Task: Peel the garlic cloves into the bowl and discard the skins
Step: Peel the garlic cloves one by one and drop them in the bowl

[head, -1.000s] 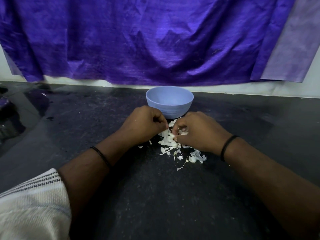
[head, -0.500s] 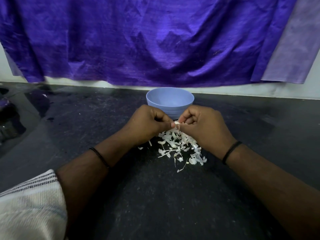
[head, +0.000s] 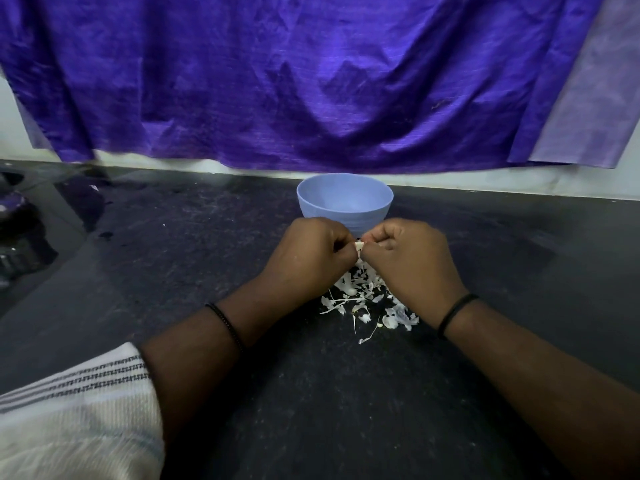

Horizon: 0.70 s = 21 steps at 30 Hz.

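Note:
A pale blue bowl (head: 344, 199) stands on the dark counter just beyond my hands; its inside shows no cloves from this angle. My left hand (head: 308, 252) and my right hand (head: 412, 261) meet in front of the bowl, fingertips pinched together on one small garlic clove (head: 359, 246), of which only a pale sliver shows. Below and between my wrists lies a loose heap of white garlic skins (head: 363, 299) on the counter.
The black speckled counter (head: 207, 254) runs wide on both sides. A purple cloth (head: 311, 81) hangs on the wall behind the bowl. Dark objects (head: 17, 237) sit at the far left edge. A striped white sleeve (head: 69, 410) covers my left upper arm.
Both hands rose from the skin heap with a clove and drew closer to the bowl. The skin pile is more exposed now.

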### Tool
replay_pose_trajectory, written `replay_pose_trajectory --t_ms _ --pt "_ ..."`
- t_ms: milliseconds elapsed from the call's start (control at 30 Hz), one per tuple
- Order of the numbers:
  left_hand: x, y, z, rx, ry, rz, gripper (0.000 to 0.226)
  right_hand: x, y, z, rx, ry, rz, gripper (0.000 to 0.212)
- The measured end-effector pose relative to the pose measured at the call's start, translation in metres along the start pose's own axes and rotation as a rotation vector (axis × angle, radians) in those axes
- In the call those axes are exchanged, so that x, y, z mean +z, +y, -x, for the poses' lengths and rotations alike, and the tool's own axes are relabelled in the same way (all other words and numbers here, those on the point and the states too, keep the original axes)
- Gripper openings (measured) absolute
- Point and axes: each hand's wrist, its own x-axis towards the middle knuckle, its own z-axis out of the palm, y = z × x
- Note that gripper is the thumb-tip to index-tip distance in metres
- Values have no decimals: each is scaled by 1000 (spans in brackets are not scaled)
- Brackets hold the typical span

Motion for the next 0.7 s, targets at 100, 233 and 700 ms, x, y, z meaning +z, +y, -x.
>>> replay_pose_trajectory --t_ms 100,233,700 --pt "3 2 0 47 29 -44 15 -2 -1 2 -25 3 47 20" --pt "6 5 0 81 58 -34 16 -2 -3 3 41 62 -26 20" --pt "9 12 3 188 136 7 23 2 -10 5 390 95 -536 23"
